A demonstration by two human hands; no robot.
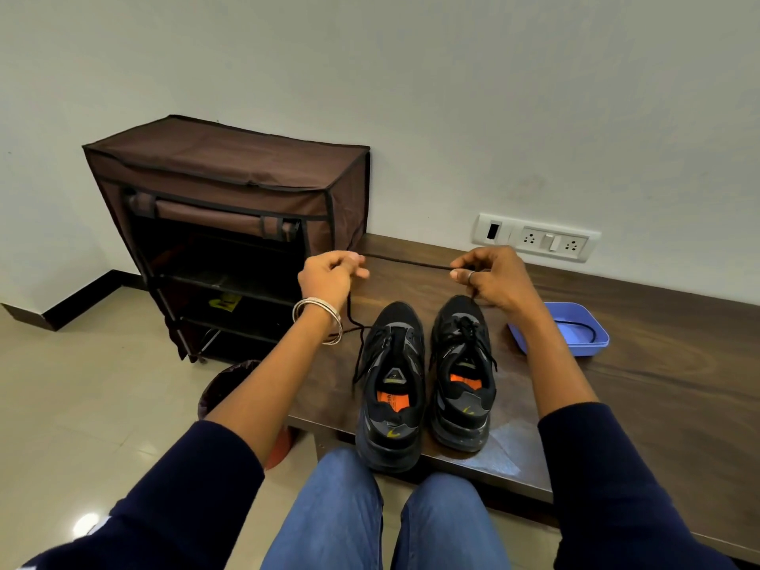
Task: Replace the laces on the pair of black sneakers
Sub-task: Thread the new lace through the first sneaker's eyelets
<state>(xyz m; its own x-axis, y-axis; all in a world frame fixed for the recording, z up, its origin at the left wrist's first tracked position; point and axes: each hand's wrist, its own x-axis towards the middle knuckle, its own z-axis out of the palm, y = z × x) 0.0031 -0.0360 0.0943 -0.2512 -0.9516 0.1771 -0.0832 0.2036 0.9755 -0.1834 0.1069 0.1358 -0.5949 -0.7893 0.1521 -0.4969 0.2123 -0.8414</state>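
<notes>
Left hand (331, 273): centre of the frame, fingers pinching one end of a black lace (411, 264).
Right hand (489, 273): level with it to the right, pinching the same lace, which runs taut between the two.
Lace path: from the left hand it drops toward the left sneaker (390, 384); whether it is threaded through an eyelet there is hard to tell.
Right sneaker (462, 372): just beside its mate on the wooden bench (658, 384), apparently laced.
Blue tray (575, 329): right of the shoes, holding another black lace (584, 329).
Progress: likely midway, with the left sneaker not yet finished.
Shoe rack (230, 224): brown fabric, upper left.
</notes>
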